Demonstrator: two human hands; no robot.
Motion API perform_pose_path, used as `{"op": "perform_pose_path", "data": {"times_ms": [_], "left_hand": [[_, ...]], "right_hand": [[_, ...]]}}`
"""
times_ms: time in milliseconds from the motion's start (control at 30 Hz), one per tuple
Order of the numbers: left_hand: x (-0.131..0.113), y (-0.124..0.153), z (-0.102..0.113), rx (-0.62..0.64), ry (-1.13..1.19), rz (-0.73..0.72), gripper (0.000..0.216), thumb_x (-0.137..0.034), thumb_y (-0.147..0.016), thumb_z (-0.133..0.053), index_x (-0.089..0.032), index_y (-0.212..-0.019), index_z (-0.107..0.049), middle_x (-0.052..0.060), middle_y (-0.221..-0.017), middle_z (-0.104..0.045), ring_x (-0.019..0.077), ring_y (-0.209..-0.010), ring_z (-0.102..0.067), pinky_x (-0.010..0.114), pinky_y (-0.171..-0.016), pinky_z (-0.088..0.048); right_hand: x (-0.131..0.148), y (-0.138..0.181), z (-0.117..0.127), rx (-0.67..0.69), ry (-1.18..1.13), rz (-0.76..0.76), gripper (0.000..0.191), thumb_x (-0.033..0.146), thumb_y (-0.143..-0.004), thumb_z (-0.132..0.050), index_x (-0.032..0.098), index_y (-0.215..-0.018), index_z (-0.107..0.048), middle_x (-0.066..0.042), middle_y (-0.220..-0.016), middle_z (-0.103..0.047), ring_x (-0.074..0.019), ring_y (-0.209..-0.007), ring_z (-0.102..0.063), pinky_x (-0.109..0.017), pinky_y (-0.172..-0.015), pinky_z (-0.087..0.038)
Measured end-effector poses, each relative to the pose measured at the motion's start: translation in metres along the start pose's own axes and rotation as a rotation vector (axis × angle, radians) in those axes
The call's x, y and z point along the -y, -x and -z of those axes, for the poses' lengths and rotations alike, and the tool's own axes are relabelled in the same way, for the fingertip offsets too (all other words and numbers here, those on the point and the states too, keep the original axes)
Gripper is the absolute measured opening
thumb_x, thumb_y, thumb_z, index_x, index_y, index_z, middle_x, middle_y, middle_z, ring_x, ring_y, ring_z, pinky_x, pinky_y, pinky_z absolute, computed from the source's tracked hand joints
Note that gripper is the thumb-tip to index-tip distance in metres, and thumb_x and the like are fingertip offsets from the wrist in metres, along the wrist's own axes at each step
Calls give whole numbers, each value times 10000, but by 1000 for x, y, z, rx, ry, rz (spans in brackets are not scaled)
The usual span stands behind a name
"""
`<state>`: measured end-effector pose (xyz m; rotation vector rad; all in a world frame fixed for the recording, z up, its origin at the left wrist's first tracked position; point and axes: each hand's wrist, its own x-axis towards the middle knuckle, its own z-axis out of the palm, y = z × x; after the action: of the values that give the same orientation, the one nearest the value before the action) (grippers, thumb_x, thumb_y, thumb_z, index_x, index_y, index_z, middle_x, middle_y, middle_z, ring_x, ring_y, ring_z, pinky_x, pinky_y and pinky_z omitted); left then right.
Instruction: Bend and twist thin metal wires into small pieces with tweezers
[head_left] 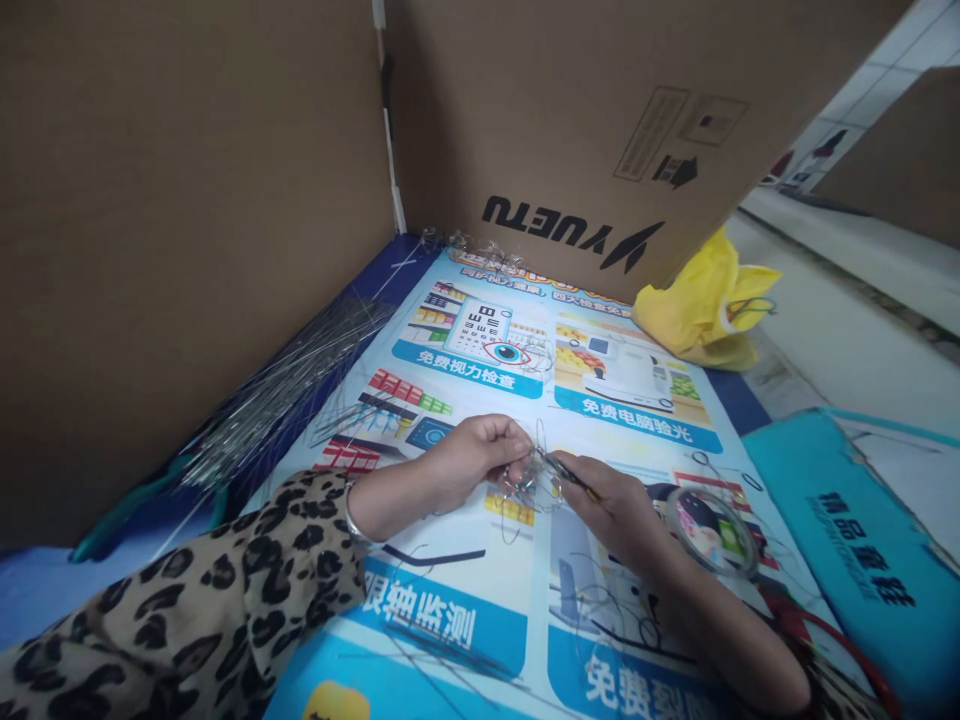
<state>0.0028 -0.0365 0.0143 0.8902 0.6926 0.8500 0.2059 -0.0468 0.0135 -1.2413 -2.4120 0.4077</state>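
Head camera: above and behind the left hand [476, 462] and right hand [611, 500] — facing forward and down
Hands: close to the camera, below the view's middle
Cardboard [555, 110]: beyond both hands — backing most of the view

A printed eye-check poster [466, 371] covers most of the blue tabletop [37, 595], its lettering reading from the near edge. Cardboard panels [187, 230] stand along the left and far edges. A loose sheaf of straight metal wires [285, 385] lies along the left edge, a teal-handled tool [120, 516] at its end toward the near left corner. Small twisted wire pieces [487, 252] cluster beside the far left corner. A crumpled yellow plastic bag [690, 315] sits at the far right corner. By the right edge are a turquoise shoebox [840, 530], a tape roll [751, 552] and a partly hidden red handle [847, 648]. Loose wires [442, 655] lie toward the near edge.
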Motion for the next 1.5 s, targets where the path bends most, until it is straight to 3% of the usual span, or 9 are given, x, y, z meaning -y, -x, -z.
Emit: {"op": "perform_pose_path", "data": {"times_ms": [200, 633, 933, 1200, 1500], "left_hand": [[-3, 1, 0, 15, 21, 30, 257, -351, -712, -633, -131, -700, -500, -21, -535, -521, 65, -456, -460, 195, -477, -351], [-4, 4, -1, 23, 151, 65, 219, -286, -715, -649, -132, -727, -494, -19, -578, -500, 44, -454, -424, 176, -465, -322], [-1, 7, -8, -13, 151, 64, 187, -270, -743, -627, -163, -756, -474, -43, -541, -465, 46, -445, -406, 171, -462, -312], [3, 8, -15, -47, 164, 43, 147, -252, -776, -588, -163, -761, -472, -39, -529, -472, 46, -442, -403, 175, -476, -322], [4, 12, -22, -101, 105, -20, 92, -239, -822, -521, -168, -782, -476, -32, -530, -488, 53, -448, -423, 170, -466, -329]], "right_hand": [[3, 2, -2, -1, 16, 11, 257, 279, -866, -405, 232, -1074, -548, -29, -894, -654, -138, -800, -609, -232, -682, -479], [0, 6, -13, -225, 184, 64, 256, 265, -850, -452, 167, -1075, -525, -74, -872, -579, -178, -830, -535, -323, -746, -454], [12, 6, -7, -350, 391, 131, 217, 250, -836, -475, 144, -1000, -570, -59, -750, -539, -172, -735, -469, -311, -666, -382], [11, 8, -5, -434, 545, 171, 254, 125, -790, -505, 160, -1032, -572, -50, -712, -523, -168, -693, -416, -310, -631, -304], [13, 9, 4, -422, 639, 218, 291, 144, -808, -483, 153, -1091, -550, -54, -701, -517, -173, -681, -398, -329, -618, -268]]}}
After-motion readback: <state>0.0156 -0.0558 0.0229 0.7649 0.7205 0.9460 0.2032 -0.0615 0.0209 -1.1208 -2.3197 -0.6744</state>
